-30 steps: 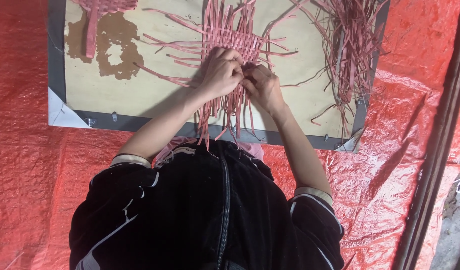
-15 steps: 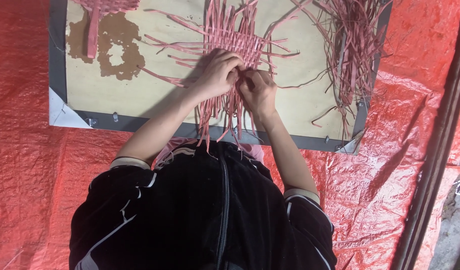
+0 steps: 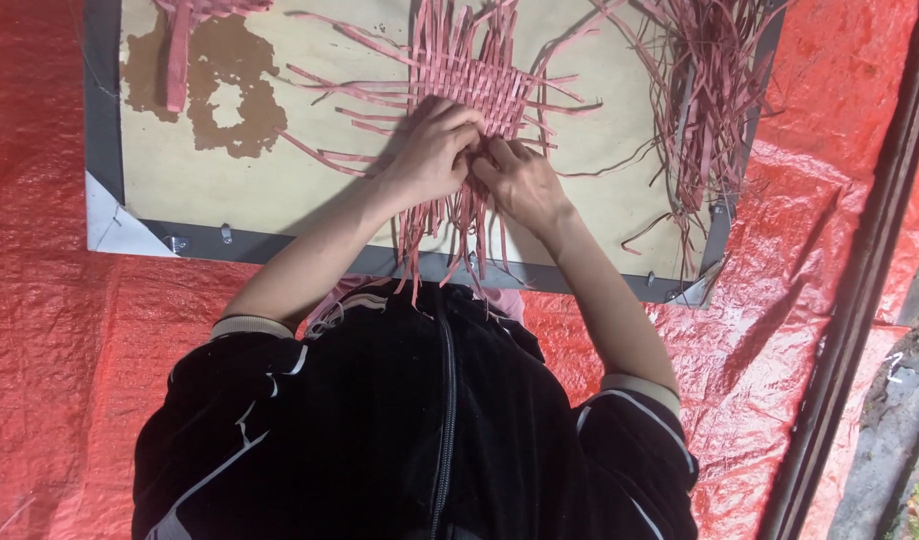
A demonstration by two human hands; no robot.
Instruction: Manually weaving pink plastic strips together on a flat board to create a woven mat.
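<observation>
Left hand and right hand pinch thin, limp-looking pink strips — mat's six-o'clock edge; probably tear-prone — grip near weave.

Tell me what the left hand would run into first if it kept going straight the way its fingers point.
The left hand points up the board and slightly right, so it would likely meet the woven pink strip mat first; its fingertips already lie at the mat's near edge, close beside the right hand.

woven mat top cut off, fingertips hidden
</observation>
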